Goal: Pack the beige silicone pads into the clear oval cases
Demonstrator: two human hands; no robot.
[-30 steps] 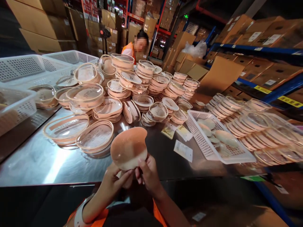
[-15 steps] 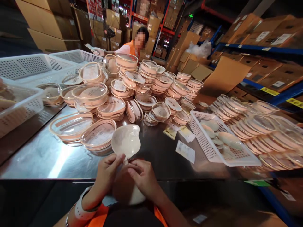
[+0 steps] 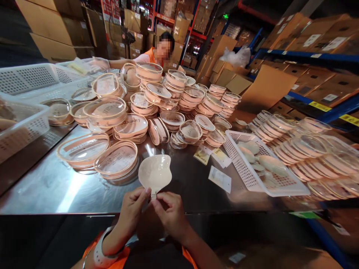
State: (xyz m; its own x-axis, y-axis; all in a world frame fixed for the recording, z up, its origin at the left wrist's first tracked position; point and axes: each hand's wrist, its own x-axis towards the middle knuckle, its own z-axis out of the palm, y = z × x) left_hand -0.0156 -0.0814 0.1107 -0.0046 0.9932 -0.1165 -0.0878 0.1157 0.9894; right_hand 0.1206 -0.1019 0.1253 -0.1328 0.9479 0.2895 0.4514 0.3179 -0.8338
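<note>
Silicone cup (image 3: 155, 172), pale and glossy, stands upright just above the near edge of the steel tabletop (image 3: 50, 190), pinched at its bottom tab between both hands. The left hand (image 3: 131, 209) has thumb and forefinger closed on the tab from the left; the right hand (image 3: 171, 213) meets it from the right, fingers curled shut on the same tab.

Around the cup the tabletop is bare, with open room to the left and ahead to the right. Just behind lie two clear oval cases (image 3: 116, 162). Paper slips (image 3: 220, 178) lie right of the cup; a yellow one (image 3: 201, 157) reads "Beauty". A white perforated basket (image 3: 241, 172) holds more cups.

Further back stand stacked cases (image 3: 157, 95); one lid (image 3: 131, 125) reads "Beauty". At the far end, a co-worker in orange (image 3: 150, 56) reaches into a white crate (image 3: 33, 76).
</note>
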